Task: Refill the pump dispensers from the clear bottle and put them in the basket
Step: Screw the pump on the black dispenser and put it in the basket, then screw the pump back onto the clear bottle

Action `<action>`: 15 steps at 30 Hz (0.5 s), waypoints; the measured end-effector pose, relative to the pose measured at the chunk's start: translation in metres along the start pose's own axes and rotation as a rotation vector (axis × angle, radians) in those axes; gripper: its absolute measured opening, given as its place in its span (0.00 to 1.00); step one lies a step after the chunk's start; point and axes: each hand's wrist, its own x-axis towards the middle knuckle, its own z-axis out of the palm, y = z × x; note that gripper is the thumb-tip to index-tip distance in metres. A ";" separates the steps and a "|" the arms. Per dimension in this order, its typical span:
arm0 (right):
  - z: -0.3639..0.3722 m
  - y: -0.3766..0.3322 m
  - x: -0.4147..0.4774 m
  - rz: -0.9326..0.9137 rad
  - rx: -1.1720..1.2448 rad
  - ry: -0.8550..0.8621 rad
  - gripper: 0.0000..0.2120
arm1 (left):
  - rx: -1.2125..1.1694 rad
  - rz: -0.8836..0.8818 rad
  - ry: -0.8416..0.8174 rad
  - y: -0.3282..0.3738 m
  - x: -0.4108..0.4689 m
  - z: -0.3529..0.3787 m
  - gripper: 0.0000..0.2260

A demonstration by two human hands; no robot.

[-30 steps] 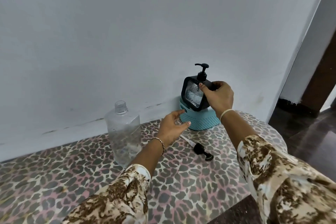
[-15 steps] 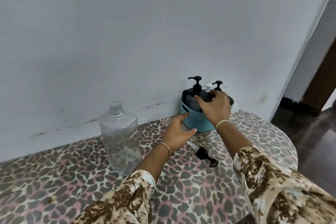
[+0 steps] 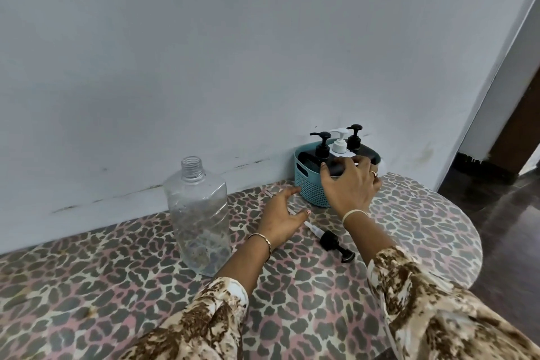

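A teal perforated basket [image 3: 305,184] stands on the table against the wall. Three pump dispensers stand in it: a black-pumped one [image 3: 323,145] at the front left, a white one [image 3: 339,144] and another black one [image 3: 354,138] behind. My right hand [image 3: 349,187] reaches over the basket's front, thumb and fingers curved round the front dispenser's black body. My left hand [image 3: 280,213] lies open on the table just left of the basket. The clear bottle [image 3: 200,219] stands uncapped and nearly empty to the left.
A loose black pump head [image 3: 334,244] with its tube lies on the leopard-print table [image 3: 409,228] near my left hand. The table's rounded edge drops to a dark floor [image 3: 502,213] on the right. A pale wall runs close behind.
My right hand has lowered the black dispenser from above the basket down into it, beside the other two. My left hand stayed on the table by the basket.
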 end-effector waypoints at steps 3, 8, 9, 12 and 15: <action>-0.003 0.005 -0.006 -0.064 -0.082 -0.006 0.21 | 0.020 -0.016 -0.005 -0.002 -0.002 0.001 0.27; -0.014 0.011 -0.008 -0.123 -0.100 -0.122 0.21 | 0.050 -0.068 -0.011 0.001 -0.013 -0.002 0.28; -0.016 0.012 -0.010 -0.116 -0.084 -0.153 0.22 | 0.072 -0.077 -0.015 0.000 -0.016 -0.002 0.28; -0.022 0.019 -0.025 -0.091 -0.033 -0.187 0.26 | 0.169 -0.103 -0.018 -0.005 -0.026 -0.001 0.30; -0.029 0.032 -0.053 -0.046 0.090 -0.190 0.30 | 0.307 -0.124 0.001 -0.012 -0.038 0.002 0.32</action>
